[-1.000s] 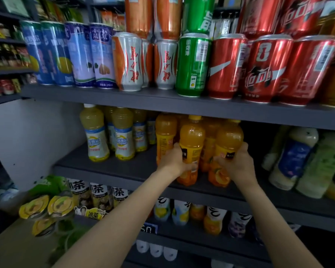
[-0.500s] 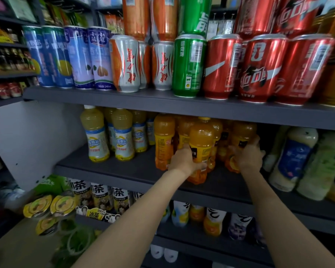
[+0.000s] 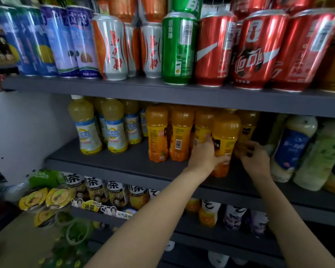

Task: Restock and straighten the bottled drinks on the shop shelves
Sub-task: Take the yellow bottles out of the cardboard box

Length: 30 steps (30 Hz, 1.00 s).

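Held bottle: an orange juice bottle (image 3: 225,140) stands upright near the front edge of the middle shelf (image 3: 124,167), ahead of its row.
Left hand: the left hand (image 3: 205,154) wraps its fingers around that bottle's lower half, thumb across the label.
Right hand: the right hand (image 3: 254,159) curls its fingers on a second orange bottle (image 3: 247,128) just behind and to the right; the grip is partly blurred.
Row: two more orange bottles (image 3: 169,132) stand to the left, touching each other.
Neighbours: pale yellow bottles (image 3: 103,126) farther left, milky white bottles (image 3: 292,147) to the right.
Above: cans (image 3: 180,49) line the upper shelf.
Below: tea bottles (image 3: 97,188) on the lower shelf.
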Each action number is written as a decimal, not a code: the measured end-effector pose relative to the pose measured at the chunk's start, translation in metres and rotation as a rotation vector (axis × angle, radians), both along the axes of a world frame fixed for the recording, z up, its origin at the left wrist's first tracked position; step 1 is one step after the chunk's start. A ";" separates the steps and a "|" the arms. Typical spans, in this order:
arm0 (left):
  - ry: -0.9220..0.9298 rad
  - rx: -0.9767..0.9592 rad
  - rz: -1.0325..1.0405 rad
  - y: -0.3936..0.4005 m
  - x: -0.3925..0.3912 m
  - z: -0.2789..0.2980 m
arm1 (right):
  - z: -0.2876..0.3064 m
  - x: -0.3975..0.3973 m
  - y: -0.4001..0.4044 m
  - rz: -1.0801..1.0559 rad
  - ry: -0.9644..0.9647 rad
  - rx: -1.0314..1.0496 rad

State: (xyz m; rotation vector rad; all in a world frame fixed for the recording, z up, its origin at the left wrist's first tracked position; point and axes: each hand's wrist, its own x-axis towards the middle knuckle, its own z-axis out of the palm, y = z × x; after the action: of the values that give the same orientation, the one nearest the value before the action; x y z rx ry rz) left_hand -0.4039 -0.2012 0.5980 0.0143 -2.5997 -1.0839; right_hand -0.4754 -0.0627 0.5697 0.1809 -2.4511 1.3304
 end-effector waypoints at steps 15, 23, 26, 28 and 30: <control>0.111 -0.374 -0.071 -0.050 0.053 -0.036 | -0.007 0.034 -0.055 -0.160 -0.014 0.121; 0.116 -0.109 0.476 -0.203 0.233 -0.144 | -0.047 0.173 -0.187 0.326 0.444 0.195; -0.121 -0.019 0.732 -0.258 0.333 -0.223 | -0.116 0.247 -0.247 0.632 0.343 0.495; -0.274 0.100 0.893 -0.284 0.403 -0.269 | -0.176 0.288 -0.277 0.826 0.168 0.676; -0.448 0.185 1.037 -0.302 0.472 -0.307 | -0.239 0.326 -0.302 0.968 -0.058 0.821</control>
State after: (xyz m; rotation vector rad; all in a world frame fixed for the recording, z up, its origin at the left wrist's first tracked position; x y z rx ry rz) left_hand 0.0683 -0.5036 0.2914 1.5870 -2.2217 -0.9258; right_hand -0.1491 -0.3652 0.3304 1.6882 -2.9014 0.4289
